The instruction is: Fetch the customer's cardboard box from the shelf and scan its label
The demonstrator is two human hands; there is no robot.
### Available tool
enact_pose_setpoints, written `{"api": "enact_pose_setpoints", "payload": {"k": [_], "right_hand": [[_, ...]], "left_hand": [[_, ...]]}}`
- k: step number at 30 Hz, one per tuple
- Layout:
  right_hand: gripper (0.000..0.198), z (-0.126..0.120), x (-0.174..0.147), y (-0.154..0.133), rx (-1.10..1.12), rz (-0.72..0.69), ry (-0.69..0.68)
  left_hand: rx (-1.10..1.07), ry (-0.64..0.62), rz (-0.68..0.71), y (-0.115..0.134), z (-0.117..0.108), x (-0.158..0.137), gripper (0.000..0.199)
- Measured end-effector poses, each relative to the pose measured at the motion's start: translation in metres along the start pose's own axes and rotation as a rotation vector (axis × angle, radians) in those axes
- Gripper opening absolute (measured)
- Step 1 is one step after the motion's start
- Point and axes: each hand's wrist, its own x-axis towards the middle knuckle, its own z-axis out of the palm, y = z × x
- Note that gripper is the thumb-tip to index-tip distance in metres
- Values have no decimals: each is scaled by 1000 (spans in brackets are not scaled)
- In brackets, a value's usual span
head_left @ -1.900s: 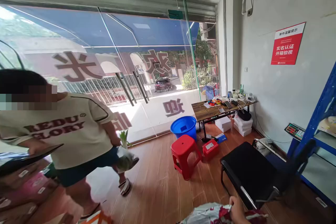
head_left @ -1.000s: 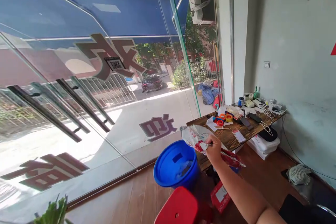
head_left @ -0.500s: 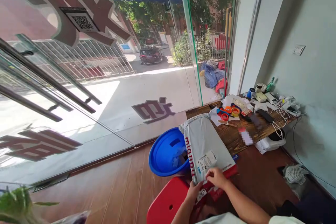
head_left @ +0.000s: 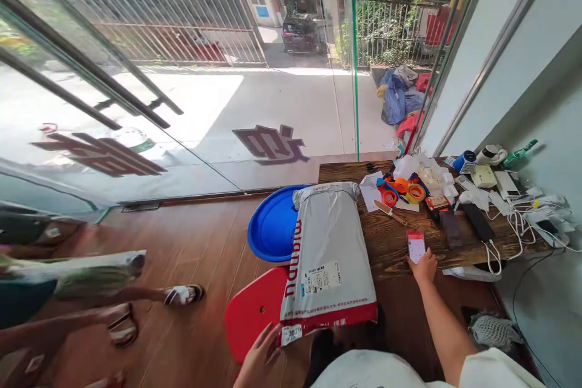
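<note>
A large grey-white plastic mailer parcel (head_left: 330, 248) with red lettering and a shipping label lies in front of me, reaching onto the wooden table. My left hand (head_left: 261, 351) is at the parcel's lower left corner, over the red stool; its fingers are stretched out and do not grip the parcel. At the table's front edge my right hand (head_left: 424, 267) has its fingers around the lower end of a smartphone (head_left: 415, 247) with a red and white screen. The phone looks to be still at table level.
Beside the parcel are a blue basin (head_left: 271, 227) and a red stool (head_left: 248, 309). The wooden table (head_left: 382, 242) bears a knife (head_left: 388, 211), tape rolls (head_left: 415, 194), a black power strip (head_left: 477, 222) and cables. Another person's legs (head_left: 140, 294) show at left, near the glass door.
My right hand has left the parcel and moved right to the phone. My left hand has loosened at the parcel's corner. The view has tilted down, and another person has come in at left.
</note>
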Motion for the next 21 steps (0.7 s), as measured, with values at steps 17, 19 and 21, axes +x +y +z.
{"api": "enact_pose_setpoints", "payload": {"k": [17,19,21], "right_hand": [[89,-94,-69,-96,1092,-29,-1227],[99,-105,-75,-107,1037,-93,-1176],[109,-113,-82,-108,1016,-110,-1097]], "left_hand": [[-473,325,-358,-130,-24,-86,21],[-464,333,-364,-139,-33,-84,20],[-453,329,-369,-144,-42,-80,21]]}}
